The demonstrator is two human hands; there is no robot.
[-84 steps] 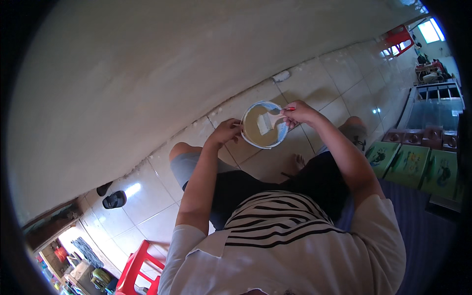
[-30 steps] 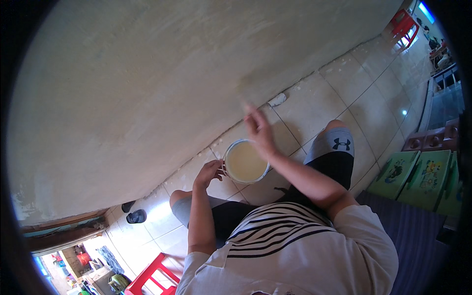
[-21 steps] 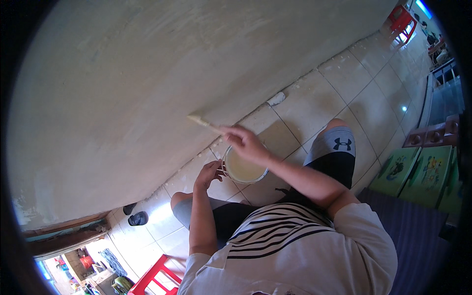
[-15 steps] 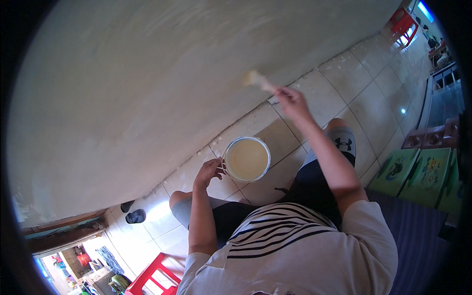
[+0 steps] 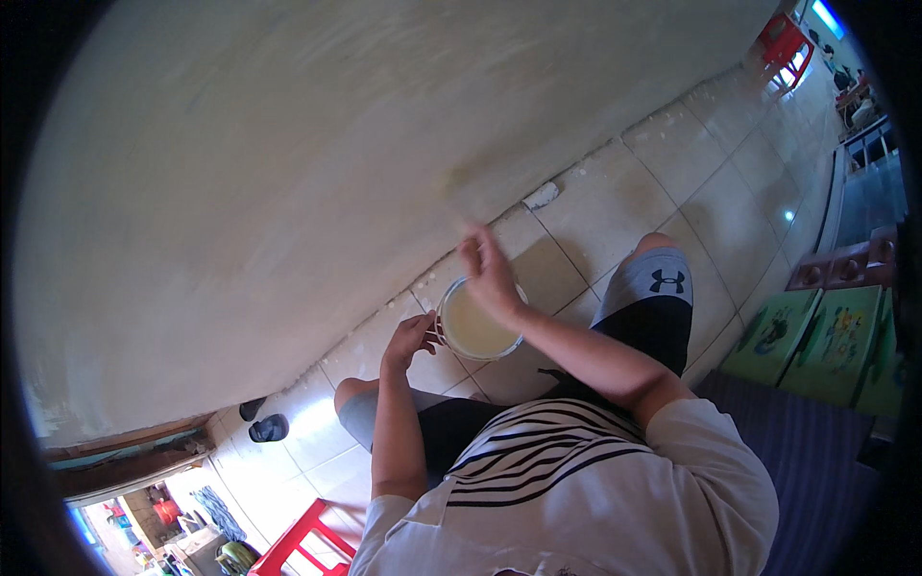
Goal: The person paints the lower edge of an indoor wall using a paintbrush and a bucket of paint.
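Note:
My right hand (image 5: 490, 276) grips a paintbrush (image 5: 448, 184), which is badly smeared by motion. The brush's bristle end is at the pale wall (image 5: 288, 173), though I cannot tell whether it touches. That hand and its forearm pass over a round bucket (image 5: 488, 358) and hide part of its far right side. Cream-coloured paint (image 5: 471, 328) fills the inside. At the bucket's left edge, my left hand (image 5: 411, 342) has its fingers curled on the rim or the thin handle there. The bucket is between my bent knees, close to the wall.
A whitish scrap (image 5: 542, 196) lies on the tiled floor (image 5: 615, 192) along the wall's foot. Dark slippers (image 5: 268, 427) sit at the left, near a red plastic stool (image 5: 298, 540). Green drawers (image 5: 776, 336) stand at the right; another red stool (image 5: 784, 43) is far right.
My right hand has swept left and nearer to me with the paintbrush, from above the floor scrap to over the bucket. My left hand stays at the bucket's edge.

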